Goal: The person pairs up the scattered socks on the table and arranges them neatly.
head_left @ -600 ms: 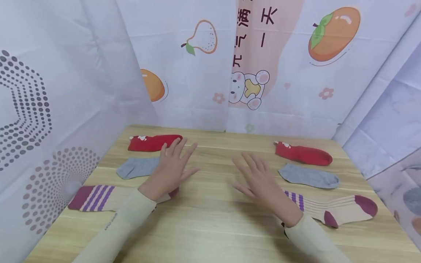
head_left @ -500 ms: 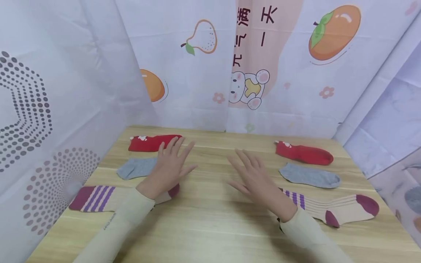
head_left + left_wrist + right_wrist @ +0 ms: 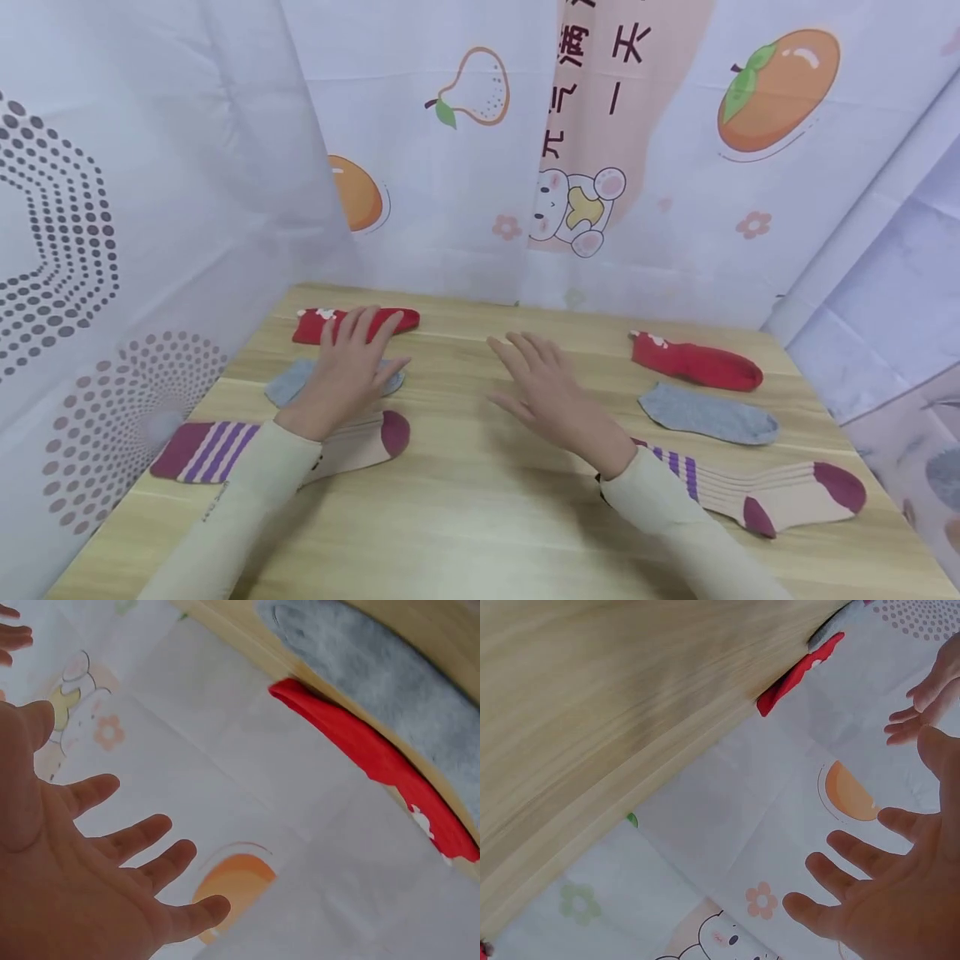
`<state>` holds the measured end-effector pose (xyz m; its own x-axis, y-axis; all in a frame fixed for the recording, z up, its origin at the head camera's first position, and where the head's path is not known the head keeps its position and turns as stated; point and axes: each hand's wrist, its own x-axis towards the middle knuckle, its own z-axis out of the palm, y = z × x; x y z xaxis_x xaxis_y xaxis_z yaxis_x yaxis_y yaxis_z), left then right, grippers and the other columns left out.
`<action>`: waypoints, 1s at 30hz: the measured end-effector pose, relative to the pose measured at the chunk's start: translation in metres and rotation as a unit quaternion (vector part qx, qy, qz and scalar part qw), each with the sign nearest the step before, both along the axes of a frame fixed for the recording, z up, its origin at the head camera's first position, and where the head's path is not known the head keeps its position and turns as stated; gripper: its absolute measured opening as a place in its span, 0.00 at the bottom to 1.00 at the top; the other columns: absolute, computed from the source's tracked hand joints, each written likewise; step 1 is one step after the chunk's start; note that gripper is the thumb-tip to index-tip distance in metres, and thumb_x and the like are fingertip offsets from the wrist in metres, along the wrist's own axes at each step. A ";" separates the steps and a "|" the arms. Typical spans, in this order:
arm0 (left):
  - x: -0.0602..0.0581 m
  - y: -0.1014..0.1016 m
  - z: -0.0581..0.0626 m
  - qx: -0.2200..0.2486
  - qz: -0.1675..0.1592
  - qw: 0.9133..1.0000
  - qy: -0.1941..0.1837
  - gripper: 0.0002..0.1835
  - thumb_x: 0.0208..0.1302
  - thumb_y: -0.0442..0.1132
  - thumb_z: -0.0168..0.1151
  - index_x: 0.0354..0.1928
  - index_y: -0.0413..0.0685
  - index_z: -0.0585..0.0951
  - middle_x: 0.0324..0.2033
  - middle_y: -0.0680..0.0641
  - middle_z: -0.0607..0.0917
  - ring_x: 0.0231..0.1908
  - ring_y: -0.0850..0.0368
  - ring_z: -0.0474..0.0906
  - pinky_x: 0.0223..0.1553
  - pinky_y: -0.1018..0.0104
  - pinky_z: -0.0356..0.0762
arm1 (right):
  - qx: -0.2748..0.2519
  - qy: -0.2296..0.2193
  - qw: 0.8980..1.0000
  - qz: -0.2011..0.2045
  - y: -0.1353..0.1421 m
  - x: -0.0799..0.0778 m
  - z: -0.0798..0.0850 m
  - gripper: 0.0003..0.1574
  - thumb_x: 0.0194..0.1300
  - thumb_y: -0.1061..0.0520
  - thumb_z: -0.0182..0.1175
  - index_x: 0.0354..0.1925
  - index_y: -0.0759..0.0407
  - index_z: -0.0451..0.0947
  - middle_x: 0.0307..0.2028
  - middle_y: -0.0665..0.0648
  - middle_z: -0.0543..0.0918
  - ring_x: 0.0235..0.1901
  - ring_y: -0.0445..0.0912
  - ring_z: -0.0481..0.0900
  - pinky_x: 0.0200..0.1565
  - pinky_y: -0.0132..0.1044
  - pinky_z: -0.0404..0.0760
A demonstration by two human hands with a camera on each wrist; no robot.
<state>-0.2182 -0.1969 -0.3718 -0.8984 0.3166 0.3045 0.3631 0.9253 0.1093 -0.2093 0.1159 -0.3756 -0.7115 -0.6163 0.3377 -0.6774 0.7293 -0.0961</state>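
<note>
My left hand (image 3: 341, 375), fingers spread and holding nothing, hovers over the left group of socks. It partly covers a grey sock (image 3: 288, 383) and a red sock (image 3: 397, 320) in the head view. Its forearm crosses a cream sock (image 3: 352, 446) with purple stripes and maroon ends. My right hand (image 3: 558, 400) is also spread and holds nothing, above the table's middle. Right of it lie a matching red sock (image 3: 697, 364), a grey sock (image 3: 708, 414) and a striped cream sock (image 3: 795, 496), whose cuff is partly behind the wrist.
The socks lie flat on a wooden table (image 3: 465, 517). A white printed curtain (image 3: 420, 208) hangs along its back edge. More cloth hangs at the left side (image 3: 172, 208) and the right side (image 3: 900, 317).
Both hands have shifted left above the table, the right one farther from the right-hand socks. More of the left grey and striped socks shows. The head view has tilted slightly.
</note>
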 end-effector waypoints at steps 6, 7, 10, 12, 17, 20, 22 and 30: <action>-0.013 -0.011 0.007 0.017 0.000 1.000 0.022 0.36 0.71 0.56 0.56 0.74 0.48 0.61 0.67 0.33 0.61 0.67 0.33 0.55 0.62 0.26 0.49 | 0.000 0.015 1.000 0.008 -0.015 -0.015 0.003 0.44 0.73 0.40 0.56 0.76 0.53 0.54 0.70 0.64 0.64 0.70 0.59 0.59 0.68 0.59 0.58; -0.016 -0.012 0.008 0.019 0.001 0.999 0.026 0.36 0.71 0.56 0.56 0.74 0.47 0.62 0.67 0.33 0.61 0.66 0.33 0.56 0.62 0.26 0.49 | -0.002 0.016 1.000 0.010 -0.018 -0.018 0.004 0.43 0.72 0.40 0.56 0.76 0.54 0.55 0.70 0.64 0.65 0.70 0.59 0.60 0.69 0.59 0.58; -0.023 -0.020 0.011 0.039 0.004 0.999 0.024 0.34 0.71 0.54 0.56 0.72 0.46 0.63 0.67 0.33 0.62 0.66 0.31 0.57 0.61 0.26 0.49 | -0.004 0.011 1.000 0.014 -0.027 -0.027 0.008 0.43 0.73 0.39 0.55 0.76 0.53 0.55 0.69 0.63 0.67 0.69 0.57 0.62 0.69 0.57 0.59; -0.026 -0.027 0.011 0.052 0.011 0.998 0.013 0.34 0.71 0.54 0.56 0.72 0.45 0.63 0.67 0.33 0.62 0.66 0.31 0.56 0.62 0.26 0.47 | -0.012 -0.003 1.000 0.017 -0.033 -0.033 0.011 0.42 0.73 0.38 0.54 0.76 0.54 0.56 0.68 0.62 0.68 0.69 0.56 0.63 0.69 0.56 0.59; -0.029 -0.050 0.009 0.059 0.034 0.998 -0.009 0.34 0.72 0.53 0.55 0.72 0.43 0.62 0.67 0.32 0.61 0.66 0.29 0.54 0.62 0.26 0.45 | -0.027 -0.030 0.999 0.000 -0.048 -0.051 0.014 0.40 0.74 0.38 0.51 0.75 0.55 0.58 0.66 0.60 0.70 0.67 0.54 0.65 0.68 0.53 0.63; -0.030 -0.061 0.006 0.059 0.046 0.997 -0.010 0.33 0.72 0.52 0.56 0.71 0.42 0.63 0.66 0.31 0.62 0.65 0.28 0.54 0.61 0.25 0.47 | -0.024 -0.038 0.999 -0.011 -0.055 -0.061 0.013 0.39 0.75 0.38 0.51 0.74 0.55 0.59 0.65 0.59 0.71 0.67 0.53 0.67 0.67 0.50 0.65; -0.032 -0.067 0.005 0.062 0.050 0.997 -0.013 0.33 0.71 0.51 0.57 0.70 0.41 0.63 0.65 0.30 0.62 0.65 0.28 0.54 0.61 0.25 0.47 | -0.026 -0.046 0.999 -0.011 -0.058 -0.067 0.013 0.39 0.75 0.38 0.51 0.73 0.56 0.60 0.64 0.59 0.73 0.66 0.53 0.68 0.67 0.50 0.66; -0.049 -0.084 0.015 0.066 0.076 0.994 -0.051 0.33 0.73 0.52 0.54 0.69 0.38 0.63 0.66 0.25 0.59 0.65 0.24 0.54 0.58 0.23 0.50 | -0.054 -0.066 0.996 -0.007 -0.073 -0.092 0.020 0.36 0.74 0.41 0.53 0.71 0.57 0.63 0.63 0.59 0.75 0.64 0.53 0.70 0.66 0.47 0.68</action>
